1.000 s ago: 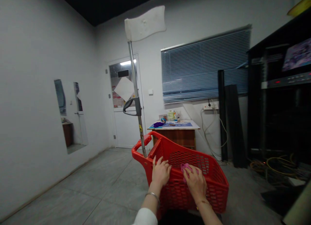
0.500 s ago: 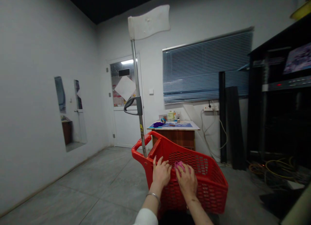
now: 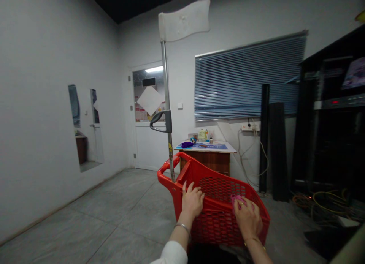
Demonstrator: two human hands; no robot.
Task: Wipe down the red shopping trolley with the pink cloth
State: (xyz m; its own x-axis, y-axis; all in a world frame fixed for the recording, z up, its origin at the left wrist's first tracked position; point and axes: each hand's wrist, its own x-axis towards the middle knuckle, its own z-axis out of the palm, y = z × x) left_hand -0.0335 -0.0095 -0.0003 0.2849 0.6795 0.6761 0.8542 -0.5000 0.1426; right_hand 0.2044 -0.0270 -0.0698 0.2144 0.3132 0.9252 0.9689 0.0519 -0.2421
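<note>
A red plastic shopping cart with perforated walls stands in front of me. My left hand steadies it, fingers hooked over the near rim close to the handle end. Bunched under the fingers of my right hand is a pink cloth, pressed on the near rim toward the cart's far right end. Part of the cloth is hidden by that hand. A metal pole with a grey grip and a white flag-shaped board rises from the handle end.
Behind the cart, a small table bears a purple cloth and several bottles. A mirror is on the left wall, beside a white door. At right, loose cables lie below a black rack.
My right hand has slid right along the near rim with the pink cloth. My left hand keeps its place on the rim. The whole view has shifted slightly.
</note>
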